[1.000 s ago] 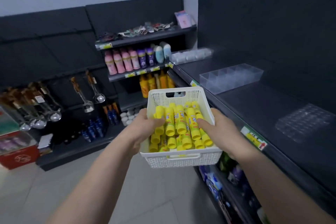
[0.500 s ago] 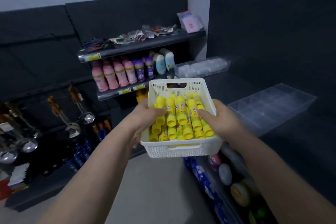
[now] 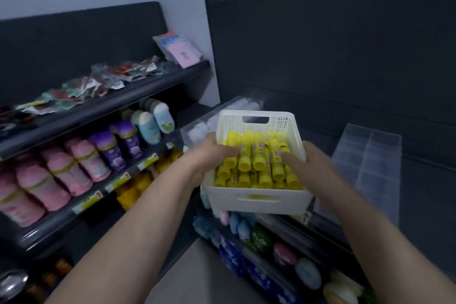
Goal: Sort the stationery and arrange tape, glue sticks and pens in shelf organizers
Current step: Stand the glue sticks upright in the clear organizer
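**Spotter:** Where's the load from your end?

**Operator:** I've got the basket (image 3: 256, 201) up in the air near the front edge of the dark shelf (image 3: 424, 192). It's packed with yellow glue sticks (image 3: 257, 158) lying in rows. The clear organizer (image 3: 370, 163) sits on that shelf just beside my right hand (image 3: 313, 163), and I can see nothing in its compartments

**Spotter:** And the grip?

**Operator:** My left hand (image 3: 209, 155) clamps the left rim, with the thumb (image 3: 229, 152) hooked over it and resting on the sticks. The right hand does the same on the right rim, thumb (image 3: 290, 157) laid across a stick. My other fingers are under or behind the walls, so I can't tell how far they spread. Neither hand has picked out a single stick

**Spotter:** How would you run this step?

**Operator:** My read is that I'm bringing the sticks to the organizer. I'd hold the basket level so the rows don't slide. I'd set it flat on the shelf next to the organizer rather than unload from the air, then free one hand. I'd take one stick by the barrel with thumb and two fingers, not by the cap, since a cap may pull off. The organizer looks light and could skid on that smooth shelf, so I'd steady it with the other hand. The second clear tray (image 3: 202, 128) behind the basket is too blurred for me to say what's in it
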`<state>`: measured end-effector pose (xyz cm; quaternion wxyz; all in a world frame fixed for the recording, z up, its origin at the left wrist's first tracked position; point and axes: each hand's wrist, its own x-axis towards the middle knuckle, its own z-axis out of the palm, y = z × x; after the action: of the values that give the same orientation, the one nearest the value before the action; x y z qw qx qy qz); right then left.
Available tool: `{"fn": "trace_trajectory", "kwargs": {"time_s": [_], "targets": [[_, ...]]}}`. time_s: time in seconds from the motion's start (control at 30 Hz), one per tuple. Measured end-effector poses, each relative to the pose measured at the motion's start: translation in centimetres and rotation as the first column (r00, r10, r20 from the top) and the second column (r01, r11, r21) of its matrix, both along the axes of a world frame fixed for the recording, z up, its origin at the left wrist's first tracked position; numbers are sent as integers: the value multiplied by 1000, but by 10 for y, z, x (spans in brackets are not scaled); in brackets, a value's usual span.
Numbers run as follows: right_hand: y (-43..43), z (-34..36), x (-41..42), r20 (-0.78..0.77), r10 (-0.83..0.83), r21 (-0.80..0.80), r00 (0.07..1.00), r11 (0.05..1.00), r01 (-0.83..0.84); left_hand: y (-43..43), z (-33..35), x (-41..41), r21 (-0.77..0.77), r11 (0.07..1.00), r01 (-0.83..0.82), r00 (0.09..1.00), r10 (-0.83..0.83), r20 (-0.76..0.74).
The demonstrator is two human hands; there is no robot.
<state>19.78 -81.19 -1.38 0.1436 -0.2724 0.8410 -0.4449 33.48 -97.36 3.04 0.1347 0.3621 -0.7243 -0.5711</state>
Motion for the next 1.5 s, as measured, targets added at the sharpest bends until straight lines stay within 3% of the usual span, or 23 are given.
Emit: {"fn": "trace_trajectory", "kwargs": {"time_s": [0.4, 0.53, 0.6, 0.67, 0.83, 0.97, 1.03, 1.1, 1.23, 1.33, 1.43, 1.5], "targets": [[-78, -34, -71, 33, -254, 176, 967, 953, 245, -109, -53, -139, 20, 933, 360, 929, -361, 84], [-98, -47, -70, -5, -324, 236, 946, 919, 316, -124, -71, -169, -199, 896, 396, 917, -374, 137], [-102, -51, -67, -89, -348, 279, 933, 891, 358, -128, -82, -173, -429, 813, 394, 916, -309, 255], [-103, -51, -66, -140, -358, 315, 923, 868, 384, -131, -91, -172, -565, 718, 408, 911, -275, 308], [-109, -50, -64, -190, -355, 394, 915, 827, 402, -132, -99, -176, -634, 649, 421, 906, -256, 338], [-114, -44, -61, -232, -389, 487, 891, 747, 453, -149, -92, -177, -567, 684, 459, 887, -390, 247], [-123, -35, -57, -435, -365, 497, 823, 665, 557, -175, -88, -170, -677, 624, 392, 906, -390, 165], [-145, -23, -48, -570, -308, 401, 762, 704, 585, -208, -86, -159, -775, 524, 352, 916, -362, 171], [-206, -10, -29, -552, -106, 402, 827, 835, 376, -256, -92, -135, -780, 297, 551, 824, -342, 453], [-248, -13, -17, -532, 51, 452, 845, 861, 232, -277, -95, -128, -684, 317, 657, 752, -344, 563], [-279, -25, -13, -458, 175, 611, 872, 774, 165, -287, -99, -120, -590, 395, 704, 710, -399, 580], [-290, -33, -13, -410, 189, 683, 892, 712, 163, -290, -102, -118, -592, 389, 706, 708, -411, 574]]}}
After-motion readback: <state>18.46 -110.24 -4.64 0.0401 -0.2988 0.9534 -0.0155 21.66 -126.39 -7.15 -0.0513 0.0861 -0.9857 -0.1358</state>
